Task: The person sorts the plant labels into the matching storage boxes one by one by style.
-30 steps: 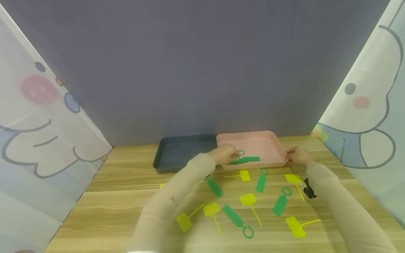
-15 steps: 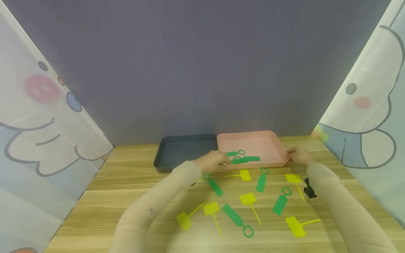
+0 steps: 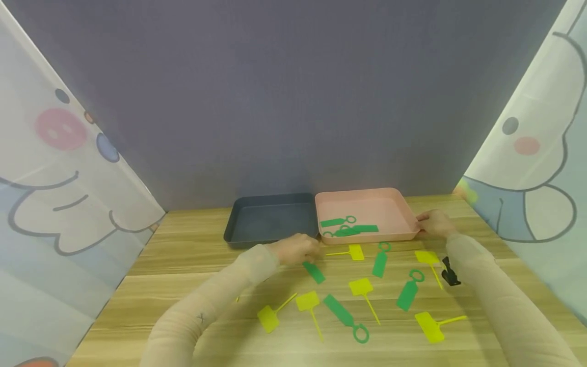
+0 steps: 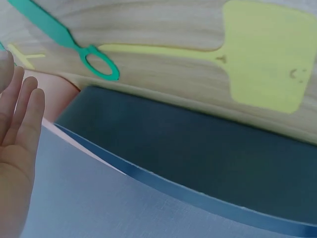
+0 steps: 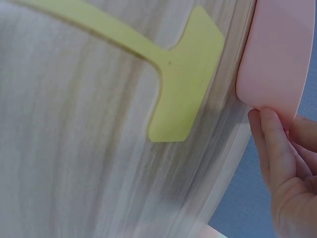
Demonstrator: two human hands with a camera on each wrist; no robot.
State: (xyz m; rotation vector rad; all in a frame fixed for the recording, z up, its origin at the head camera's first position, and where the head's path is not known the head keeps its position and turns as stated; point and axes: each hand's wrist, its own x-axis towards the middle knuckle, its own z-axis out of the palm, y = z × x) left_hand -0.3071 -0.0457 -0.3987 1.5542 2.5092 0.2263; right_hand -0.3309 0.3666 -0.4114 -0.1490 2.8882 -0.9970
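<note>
In the head view my left hand [image 3: 295,248] is low over the table in front of the dark tray [image 3: 275,242]. It covers the ring end of a green plant tag [image 3: 314,273]. The left wrist view shows that hand's fingers [image 4: 30,106] loosely extended, with nothing seen between them. My right hand [image 3: 435,223] pinches the near right corner of the pink tray [image 3: 367,237]. Its thumb is over the rim and its fingers press the outer wall in the right wrist view. Several green tags [image 3: 333,223] lie overlapping at the tray's left front.
Several yellow T-shaped tags [image 3: 361,286] and green ring-ended tags [image 3: 407,295] are scattered across the wooden table [image 3: 183,265]. A small black clip-like thing [image 3: 450,271] lies beside the right sleeve. Behind the trays rises a grey panel [image 3: 275,102], with printed curtains [image 3: 513,153] at both sides.
My left hand has left the pink tray, moving left and nearer to the green tag on the table. The green tags it was over now show uncovered. My right hand stays at the tray corner.
</note>
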